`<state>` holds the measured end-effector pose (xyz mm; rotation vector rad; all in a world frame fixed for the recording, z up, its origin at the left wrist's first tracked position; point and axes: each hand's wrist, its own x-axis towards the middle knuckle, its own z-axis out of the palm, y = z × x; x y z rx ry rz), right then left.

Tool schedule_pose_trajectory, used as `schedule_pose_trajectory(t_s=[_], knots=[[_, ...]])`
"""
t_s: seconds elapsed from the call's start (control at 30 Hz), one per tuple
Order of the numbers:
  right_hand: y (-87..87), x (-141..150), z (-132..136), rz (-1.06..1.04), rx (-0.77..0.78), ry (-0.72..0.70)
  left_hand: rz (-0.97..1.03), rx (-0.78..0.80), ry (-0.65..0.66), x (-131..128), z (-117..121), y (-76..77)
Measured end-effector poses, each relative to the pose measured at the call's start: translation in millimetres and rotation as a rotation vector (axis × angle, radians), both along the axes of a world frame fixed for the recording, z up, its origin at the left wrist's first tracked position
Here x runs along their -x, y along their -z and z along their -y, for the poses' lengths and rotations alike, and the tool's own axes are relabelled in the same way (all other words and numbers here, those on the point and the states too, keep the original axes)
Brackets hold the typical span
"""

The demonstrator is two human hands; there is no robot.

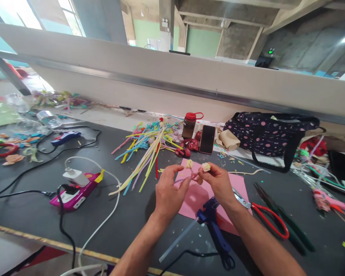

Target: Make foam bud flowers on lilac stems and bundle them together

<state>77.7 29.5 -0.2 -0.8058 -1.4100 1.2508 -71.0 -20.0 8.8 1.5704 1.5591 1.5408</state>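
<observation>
Over a pink sheet [189, 201], my two hands hold a small craft piece of fuzzy stems [193, 175], pink and purple, with two cream fuzzy balls [189, 164]. My left hand [170, 193] is closed, thumb and fingers pinching the stem side. My right hand [218, 184] pinches the piece close to the right-hand cream ball [206, 167]. Below the hands a blue glue gun [215, 230] lies with a clear glue stick [178, 239] poking out of its back. Red-handled scissors [271, 222] rest beside my right wrist, partly hidden by it.
Pliers with dark green handles [296, 232] lie right of the scissors. Behind my hands are a pile of coloured pipe cleaners [149, 142], a red-capped bottle [189, 128], a phone [207, 140] and a patterned bag [264, 134]. A magenta power strip [79, 195] with cables sits left.
</observation>
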Motion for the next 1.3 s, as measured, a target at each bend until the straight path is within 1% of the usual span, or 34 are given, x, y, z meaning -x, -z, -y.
schedule_pose_trajectory(t_s=[0.03,0.07,0.1,0.23,0.27,0.3,0.43,0.5,0.6,0.7,0.8,0.93,1.03,1.2,1.3], knots=[[-1.7,-0.1,1.2,-0.017,-0.002,-0.016,0.038,0.019,-0.023,1.5,-0.9,-0.4],[-3.5,-0.4,2.3,-0.022,-0.012,-0.027,0.091,0.044,-0.013,3.2,-1.4,-1.8],[-5.1,-0.7,3.3,-0.012,-0.026,-0.032,0.155,0.081,0.043,4.7,-1.9,-4.1],[-9.5,-1.5,5.7,0.052,-0.061,-0.034,0.413,0.294,0.45,5.6,-7.4,-12.2],[-10.1,-1.5,5.7,0.054,-0.048,-0.042,0.464,0.341,0.51,4.9,-10.5,-12.1],[-10.4,-1.4,5.4,0.051,-0.028,-0.052,0.505,0.376,0.537,4.3,-14.2,-10.7],[-10.1,-1.9,2.3,0.015,0.07,-0.088,0.668,0.459,0.604,3.5,-30.0,0.5],[-9.0,-2.7,0.2,0.003,0.119,-0.098,0.743,0.508,0.611,4.4,-35.6,4.6],[-7.0,-3.8,-2.5,0.011,0.184,-0.099,0.757,0.576,0.623,5.9,-40.7,6.2],[-4.9,-4.0,-5.2,0.018,0.224,-0.089,0.753,0.609,0.634,4.7,-43.6,7.9],[-2.1,-3.2,-7.8,-0.007,0.225,-0.067,0.796,0.602,0.656,0.8,-44.8,14.2],[3.3,-0.9,-10.1,-0.067,0.229,0.001,0.931,0.628,0.73,-2.1,-43.6,26.2],[8.0,1.3,-10.0,-0.062,0.224,0.031,0.978,0.623,0.734,-0.7,-42.5,32.3],[12.4,4.1,-8.3,-0.03,0.209,0.027,0.946,0.589,0.718,0.8,-41.6,33.4],[11.7,3.1,-7.2,-0.022,0.192,-0.007,0.93,0.54,0.69,2.1,-41.9,33.0]])
